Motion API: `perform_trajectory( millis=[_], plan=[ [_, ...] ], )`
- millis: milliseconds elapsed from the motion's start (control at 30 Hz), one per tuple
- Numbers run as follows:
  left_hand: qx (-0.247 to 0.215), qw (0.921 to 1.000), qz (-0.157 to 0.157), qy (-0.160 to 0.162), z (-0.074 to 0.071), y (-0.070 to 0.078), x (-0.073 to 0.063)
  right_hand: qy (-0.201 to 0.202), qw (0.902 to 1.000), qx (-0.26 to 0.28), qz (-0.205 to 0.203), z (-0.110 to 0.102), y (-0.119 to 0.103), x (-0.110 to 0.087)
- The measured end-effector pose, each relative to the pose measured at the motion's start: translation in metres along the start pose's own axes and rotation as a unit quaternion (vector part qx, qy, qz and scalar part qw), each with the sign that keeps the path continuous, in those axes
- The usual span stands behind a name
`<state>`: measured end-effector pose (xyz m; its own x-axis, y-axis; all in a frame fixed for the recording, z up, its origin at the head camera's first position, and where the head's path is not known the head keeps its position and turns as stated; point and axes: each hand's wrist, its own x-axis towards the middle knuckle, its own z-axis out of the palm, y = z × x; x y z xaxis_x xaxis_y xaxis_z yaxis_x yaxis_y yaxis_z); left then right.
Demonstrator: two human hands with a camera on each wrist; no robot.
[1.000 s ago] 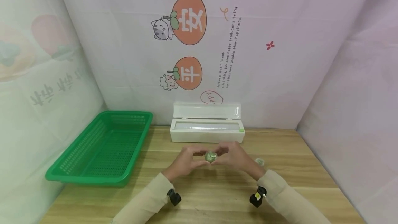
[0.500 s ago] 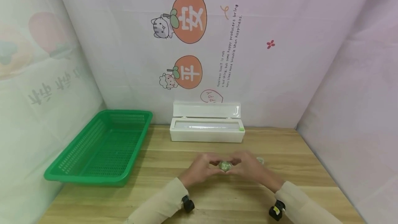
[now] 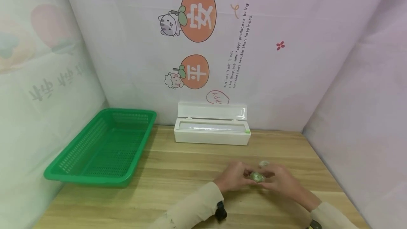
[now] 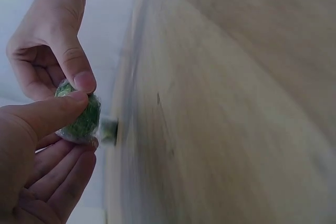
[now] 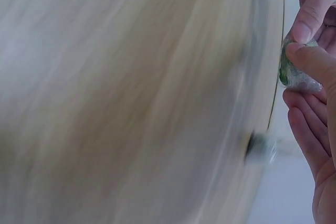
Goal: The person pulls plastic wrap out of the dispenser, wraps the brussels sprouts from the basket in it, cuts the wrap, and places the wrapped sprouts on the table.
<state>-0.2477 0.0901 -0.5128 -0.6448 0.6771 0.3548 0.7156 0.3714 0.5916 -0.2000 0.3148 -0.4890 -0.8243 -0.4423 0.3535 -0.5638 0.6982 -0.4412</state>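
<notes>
A small green lump in clear plastic wrap (image 3: 257, 176) is held in the air between both hands, above the right part of the table. My left hand (image 3: 233, 176) pinches it from the left, thumb on the near side. From the right, my right hand (image 3: 283, 182) pinches it too, and the two thumbs nearly meet on it in the left wrist view. The film looks crinkled over the green lump (image 4: 83, 119). Just behind the right hand, a second small wrapped piece (image 3: 264, 164) rests on the table; it is blurred in the right wrist view.
A long white box with a raised clear lid (image 3: 212, 136), looking like a cling film dispenser, stands at the back. On the left is a green plastic basket (image 3: 135, 167) with perforated sides. Printed cloth walls (image 3: 254, 63) enclose the wooden table (image 3: 178, 165).
Both hands have moved right and slightly nearer, carrying the wrapped lump from the middle of the table towards the second wrapped piece. The basket and box stay in place.
</notes>
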Motion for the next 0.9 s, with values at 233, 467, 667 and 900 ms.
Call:
perform_trajectory(
  millis=[233,467,667,900],
  plan=[
    [-0.015,0.9996,-0.020,-0.010,0.023,0.005,0.022,0.029,0.9990,0.024,-0.022,-0.007,0.023,-0.015],
    [-0.013,0.9997,-0.018,-0.010,0.033,0.000,0.030,0.003,0.9997,0.017,0.016,-0.011,0.032,-0.018],
    [0.016,0.9998,-0.009,-0.012,0.037,0.000,0.032,-0.010,0.9989,0.018,0.043,-0.008,0.035,-0.021],
    [0.084,0.9960,0.015,-0.025,0.037,0.003,0.038,-0.008,0.9984,0.024,0.051,-0.008,0.041,-0.023]
  ],
)
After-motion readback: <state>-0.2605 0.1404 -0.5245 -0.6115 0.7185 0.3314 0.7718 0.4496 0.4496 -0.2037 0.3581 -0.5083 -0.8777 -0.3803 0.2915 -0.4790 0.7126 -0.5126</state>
